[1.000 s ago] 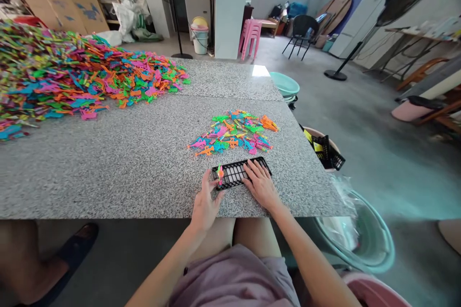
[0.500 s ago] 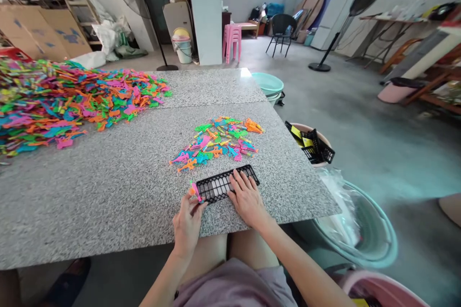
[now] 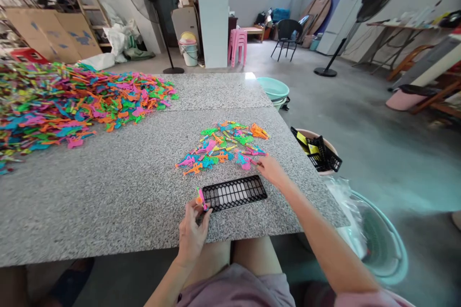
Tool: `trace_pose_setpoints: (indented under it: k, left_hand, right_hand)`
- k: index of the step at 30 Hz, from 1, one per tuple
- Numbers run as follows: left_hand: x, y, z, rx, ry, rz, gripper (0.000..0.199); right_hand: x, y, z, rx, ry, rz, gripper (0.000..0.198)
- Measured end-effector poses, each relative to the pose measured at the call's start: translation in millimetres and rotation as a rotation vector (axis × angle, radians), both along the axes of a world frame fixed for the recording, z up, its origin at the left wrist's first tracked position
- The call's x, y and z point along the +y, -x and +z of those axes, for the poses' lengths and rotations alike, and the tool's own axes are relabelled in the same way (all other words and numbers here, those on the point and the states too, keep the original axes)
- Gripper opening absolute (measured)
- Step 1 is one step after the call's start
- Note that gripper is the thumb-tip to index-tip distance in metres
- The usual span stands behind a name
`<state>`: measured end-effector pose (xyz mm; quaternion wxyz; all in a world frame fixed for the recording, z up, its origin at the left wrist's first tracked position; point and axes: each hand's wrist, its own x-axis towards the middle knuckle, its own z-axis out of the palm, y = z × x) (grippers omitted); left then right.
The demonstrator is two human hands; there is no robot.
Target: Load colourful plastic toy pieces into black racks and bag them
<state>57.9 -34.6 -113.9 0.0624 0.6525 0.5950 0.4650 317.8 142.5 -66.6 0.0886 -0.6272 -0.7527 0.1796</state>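
At the left end of the black plastic lattice basket (image 3: 236, 194), my left hand (image 3: 194, 228) pinches a small pink plastic toy (image 3: 201, 196) with orange and green bits beside it. The basket lies on the speckled table, its long openwork face up. Out past it, my right hand (image 3: 272, 171) has its fingers closed on the end of a pink toy (image 3: 253, 161) at the near right edge of a small heap of colourful plastic toys (image 3: 219, 148). The fingertips partly hide that toy's end.
A much larger pile of similar toys (image 3: 90, 100) covers the table's left side. Beyond the right edge stand a tub with black baskets (image 3: 317, 151), a green basin (image 3: 389, 249) with clear plastic bags (image 3: 347, 206), and a turquoise basin (image 3: 272, 87).
My right hand has left the black basket and moved forward to the small heap, closing on a toy. My left hand stays at the basket's left end with its pink toy.
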Motion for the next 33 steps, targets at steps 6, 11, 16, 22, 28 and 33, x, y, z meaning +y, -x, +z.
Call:
trace_pose_setpoints:
  k: [6, 11, 16, 22, 28, 33]
  left_hand:
    - [-11, 4, -1.4, 0.084, -0.019, -0.016, 0.012]
    - [-13, 1, -4.4, 0.163, -0.05, 0.031, 0.013]
    - [-12, -1, -5.3, 0.191, -0.065, 0.042, 0.013]
    - [-12, -2, -4.2, 0.158, -0.028, 0.034, 0.009]
    - [-13, 1, -11.2, 0.128, 0.022, 0.012, 0.01]
    - [-11, 1, -1.7, 0.098, 0.012, -0.036, 0.011]
  right_hand:
    - [-66, 25, -13, 0.854, 0.285, -0.074, 0.024]
    - [-80, 113, -27, 0.971, 0.183, 0.04, 0.016]
    - [-59, 147, -22, 0.516, 0.081, 0.197, 0.005]
    - [-57, 142, -15, 0.435, 0.125, 0.314, 0.007]
    - [-62, 154, -7, 0.188, 0.076, 0.377, 0.016]
    - [-68, 158, -6, 0.194, 0.039, 0.42, 0.019]
